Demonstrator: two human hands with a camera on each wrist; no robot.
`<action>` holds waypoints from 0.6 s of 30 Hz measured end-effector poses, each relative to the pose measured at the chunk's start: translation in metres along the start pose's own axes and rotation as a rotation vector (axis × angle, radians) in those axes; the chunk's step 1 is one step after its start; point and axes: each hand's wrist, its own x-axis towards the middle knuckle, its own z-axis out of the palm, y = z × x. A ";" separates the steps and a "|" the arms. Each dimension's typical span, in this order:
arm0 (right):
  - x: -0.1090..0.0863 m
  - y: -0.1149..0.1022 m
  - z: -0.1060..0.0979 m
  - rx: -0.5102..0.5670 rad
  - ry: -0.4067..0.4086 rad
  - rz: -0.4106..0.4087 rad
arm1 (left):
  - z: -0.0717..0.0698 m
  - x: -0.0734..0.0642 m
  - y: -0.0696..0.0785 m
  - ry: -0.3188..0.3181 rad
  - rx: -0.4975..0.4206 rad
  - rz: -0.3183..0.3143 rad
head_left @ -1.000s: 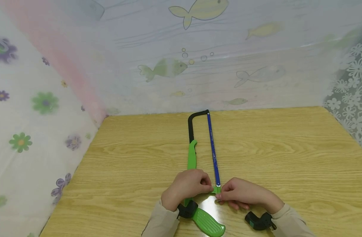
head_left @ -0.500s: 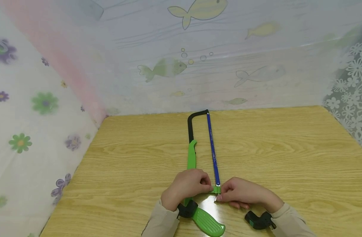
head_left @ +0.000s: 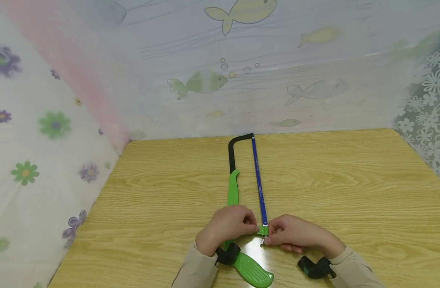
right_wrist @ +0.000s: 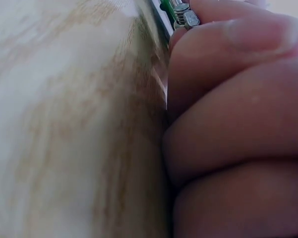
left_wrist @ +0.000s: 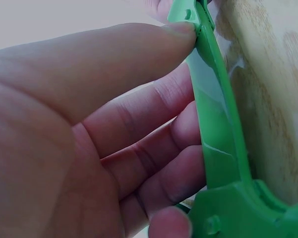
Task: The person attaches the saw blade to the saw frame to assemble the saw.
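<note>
A hacksaw (head_left: 233, 190) lies on the table, with a black front frame, a green handle and a blue blade (head_left: 258, 182) along its right side. My left hand (head_left: 228, 224) grips the green cross arm at the blade's near end; in the left wrist view its thumb presses one side of the green arm (left_wrist: 213, 114) and its fingers lie behind. My right hand (head_left: 295, 232) pinches the small metal wing nut (head_left: 262, 242) with thumb and forefinger. The threaded metal end (right_wrist: 181, 15) shows at the top of the right wrist view, partly hidden by the fingers.
Under the saw is a wood-grain table (head_left: 349, 180). Printed plastic sheets form the back wall (head_left: 263, 100) and the sides. A black wrist camera (head_left: 228, 255) sits over part of the saw handle, and another (head_left: 315, 268) is by the right sleeve.
The wing nut has turned a little and shows more beside my right thumb. My right fingers have shifted slightly around it, while my left hand and the saw have stayed in place.
</note>
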 end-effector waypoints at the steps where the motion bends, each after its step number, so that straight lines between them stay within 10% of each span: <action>1: 0.000 0.000 0.000 0.003 0.002 0.000 | 0.000 0.000 0.000 -0.001 -0.002 0.000; 18: -0.001 -0.001 0.000 -0.023 -0.002 -0.009 | 0.001 0.000 0.000 -0.009 -0.012 -0.006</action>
